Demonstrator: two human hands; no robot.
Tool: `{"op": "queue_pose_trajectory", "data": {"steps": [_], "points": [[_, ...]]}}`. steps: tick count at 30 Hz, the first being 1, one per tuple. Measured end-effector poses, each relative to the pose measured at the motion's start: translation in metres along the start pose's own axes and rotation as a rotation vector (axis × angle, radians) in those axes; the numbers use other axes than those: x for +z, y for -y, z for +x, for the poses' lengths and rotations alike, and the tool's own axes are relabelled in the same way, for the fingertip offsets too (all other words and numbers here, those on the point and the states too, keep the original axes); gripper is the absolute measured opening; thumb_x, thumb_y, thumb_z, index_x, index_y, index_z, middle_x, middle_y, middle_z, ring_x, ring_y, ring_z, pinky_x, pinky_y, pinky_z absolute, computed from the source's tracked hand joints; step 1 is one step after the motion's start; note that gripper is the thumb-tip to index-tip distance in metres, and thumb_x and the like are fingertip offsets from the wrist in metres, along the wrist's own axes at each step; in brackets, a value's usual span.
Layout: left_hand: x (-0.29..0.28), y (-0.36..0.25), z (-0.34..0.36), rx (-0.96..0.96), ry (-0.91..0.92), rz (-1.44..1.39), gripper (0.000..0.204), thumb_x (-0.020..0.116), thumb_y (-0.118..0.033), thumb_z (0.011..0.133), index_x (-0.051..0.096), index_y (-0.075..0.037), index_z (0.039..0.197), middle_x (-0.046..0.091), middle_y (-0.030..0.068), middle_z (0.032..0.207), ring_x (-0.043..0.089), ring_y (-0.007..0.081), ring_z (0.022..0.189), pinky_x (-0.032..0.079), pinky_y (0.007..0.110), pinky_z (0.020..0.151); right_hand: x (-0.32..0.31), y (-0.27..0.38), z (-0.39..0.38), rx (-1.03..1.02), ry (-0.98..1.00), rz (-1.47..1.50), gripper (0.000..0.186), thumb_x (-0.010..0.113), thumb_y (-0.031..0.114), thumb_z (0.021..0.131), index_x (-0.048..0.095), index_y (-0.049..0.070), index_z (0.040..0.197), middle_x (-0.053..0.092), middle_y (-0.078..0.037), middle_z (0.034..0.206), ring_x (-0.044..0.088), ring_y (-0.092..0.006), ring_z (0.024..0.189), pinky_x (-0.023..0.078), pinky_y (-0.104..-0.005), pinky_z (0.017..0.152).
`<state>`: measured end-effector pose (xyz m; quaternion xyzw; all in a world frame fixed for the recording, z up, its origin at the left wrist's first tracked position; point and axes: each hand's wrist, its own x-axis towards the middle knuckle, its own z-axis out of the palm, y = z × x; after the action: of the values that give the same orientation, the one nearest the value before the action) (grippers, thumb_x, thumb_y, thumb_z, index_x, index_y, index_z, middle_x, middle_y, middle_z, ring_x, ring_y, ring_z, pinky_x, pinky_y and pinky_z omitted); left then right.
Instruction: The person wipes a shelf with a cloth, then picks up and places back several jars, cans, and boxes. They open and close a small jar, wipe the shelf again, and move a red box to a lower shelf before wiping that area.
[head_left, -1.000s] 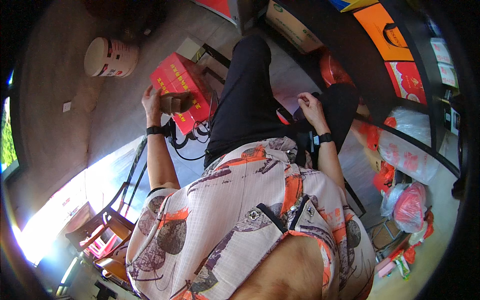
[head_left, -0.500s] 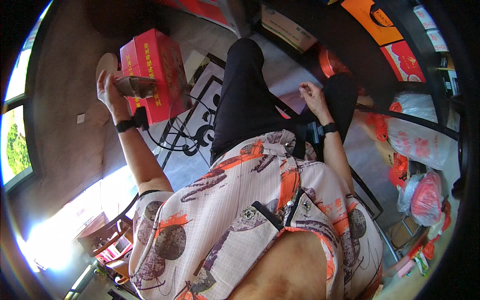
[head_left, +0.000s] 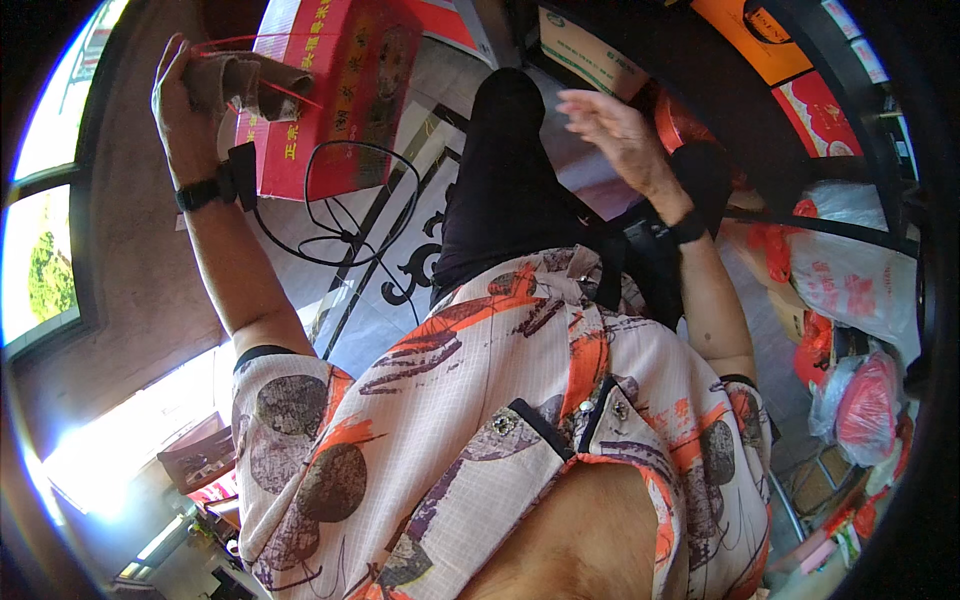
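My left hand (head_left: 180, 110) is closed on a brown folded cardboard grip (head_left: 260, 85) threaded with thin red string, and holds up a red carton (head_left: 355, 110) with yellow lettering. A black device on my left wrist trails a looped black cable (head_left: 350, 262) below the carton. My right hand (head_left: 625, 145) is raised beside my right knee, fingers apart and slightly bent, holding nothing.
A tan carton (head_left: 585, 60), an orange bag (head_left: 740, 35) and a red patterned box (head_left: 810, 110) stand ahead and right. Plastic-wrapped bundles (head_left: 850, 270) lie at the right. Wooden furniture (head_left: 195, 460) is behind on the left, beside bright openings. A patterned floor (head_left: 410, 275) shows below.
My left hand has moved up and leftward, raising the red carton with it. My right hand has risen and moved forward, its fingers spreading. The floor pattern has come into view.
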<state>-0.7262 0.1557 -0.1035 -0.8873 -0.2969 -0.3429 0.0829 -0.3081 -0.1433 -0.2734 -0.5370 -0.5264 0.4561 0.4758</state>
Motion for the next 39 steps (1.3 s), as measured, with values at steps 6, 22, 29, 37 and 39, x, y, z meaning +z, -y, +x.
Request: {"op": "queue_pose_trajectory", "data": {"steps": [6, 22, 29, 37, 39], "points": [[-0.006, -0.077, 0.058, -0.322, -0.061, -0.555, 0.049, 0.074, -0.005, 0.087, 0.059, -0.004, 0.133, 0.058, 0.0134, 0.139, 0.061, 0.0242, 0.122, 0.053, 0.035, 0.102, 0.111, 0.063, 0.056, -0.399, 0.171, -0.084, 0.064, 0.057, 0.04, 0.101, 0.037, 0.007, 0.153, 0.041, -0.022, 0.153, 0.051, -0.0355, 0.134, 0.046, -0.0434, 0.109], [-0.026, -0.194, 0.154, 0.023, -0.138, -0.706, 0.031, 0.051, 0.003, 0.096, 0.061, 0.004, 0.126, 0.051, 0.017, 0.147, 0.062, 0.0241, 0.118, 0.055, 0.035, 0.097, 0.018, -0.025, -0.019, 0.5, -0.496, 0.782, 0.073, 0.049, 0.069, 0.095, 0.053, 0.006, 0.131, 0.067, -0.015, 0.113, 0.069, -0.0258, 0.096, 0.058, -0.0426, 0.079], [0.023, -0.245, 0.194, -0.386, 0.109, -1.602, 0.036, 0.049, -0.018, 0.099, 0.061, 0.005, 0.123, 0.053, 0.0079, 0.142, 0.062, 0.0241, 0.112, 0.049, 0.039, 0.101, 0.025, -0.057, -0.067, 0.342, -0.708, 1.204, 0.086, 0.043, 0.079, 0.09, 0.033, 0.019, 0.151, 0.046, -0.021, 0.142, 0.061, -0.0442, 0.117, 0.05, -0.0595, 0.096], [0.082, -0.325, 0.207, 0.103, 0.374, -1.489, 0.026, 0.058, -0.007, 0.083, 0.061, -0.001, 0.108, 0.056, 0.0059, 0.097, 0.051, 0.0118, 0.085, 0.038, 0.023, 0.075, 0.015, -0.094, -0.077, 0.066, -1.015, 1.481, 0.075, 0.041, 0.075, 0.093, 0.04, 0.021, 0.146, 0.04, -0.018, 0.146, 0.044, -0.0475, 0.132, 0.038, -0.0605, 0.11], [0.088, -0.354, 0.206, 0.014, 0.491, -1.582, 0.03, 0.058, -0.017, 0.081, 0.054, -0.006, 0.109, 0.033, -0.0072, 0.069, 0.026, 0.0049, 0.062, 0.019, 0.024, 0.058, 0.004, -0.1, -0.076, -0.005, -1.105, 1.57, 0.075, 0.048, 0.074, 0.09, 0.042, 0.022, 0.144, 0.037, -0.018, 0.147, 0.04, -0.0446, 0.135, 0.034, -0.0581, 0.114]]}}
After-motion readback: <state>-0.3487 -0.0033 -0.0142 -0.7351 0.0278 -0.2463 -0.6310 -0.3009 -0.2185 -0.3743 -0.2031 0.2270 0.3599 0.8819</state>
